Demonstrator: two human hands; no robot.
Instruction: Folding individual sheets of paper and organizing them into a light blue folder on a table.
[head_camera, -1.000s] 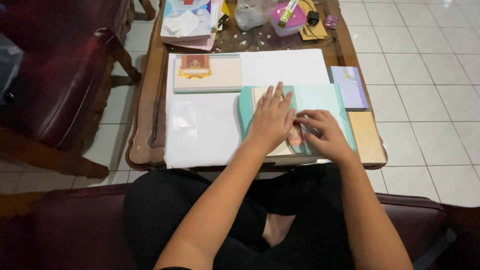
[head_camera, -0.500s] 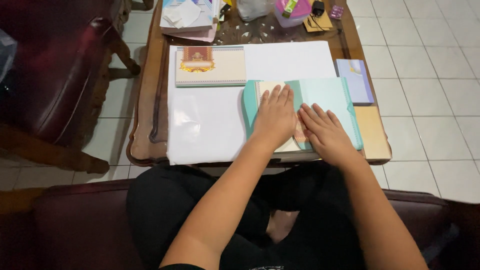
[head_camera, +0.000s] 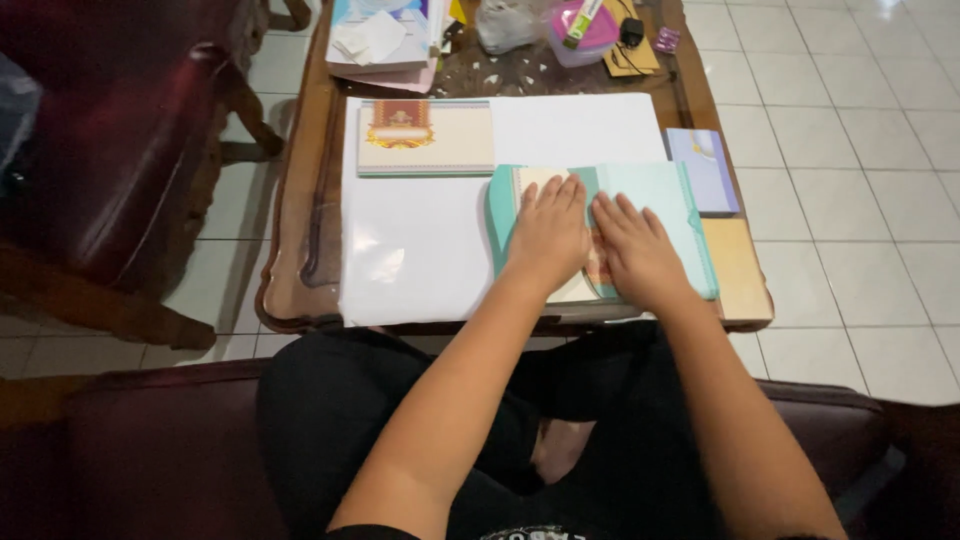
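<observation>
On the wooden coffee table (head_camera: 300, 250), over a white sheet (head_camera: 420, 250), the teal folded card (head_camera: 650, 195) lies directly under you, long axis left-right, your left hand (head_camera: 548, 235) and right hand (head_camera: 635, 250) flat, fingers spread, pressing it equally close.

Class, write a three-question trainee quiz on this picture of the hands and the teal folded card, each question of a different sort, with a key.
1. True or false: both the left hand and the right hand lie flat on the teal folded card.
2. Which lies on the white sheet to the left of the hands, further from the person?
A. a cream card with an ornate red and gold emblem
B. a pair of scissors
C. a glass of water
3. Fill in: the wooden table stands on a floor of pale ____.

Key: 1 true; 2 A; 3 tiles.
</observation>
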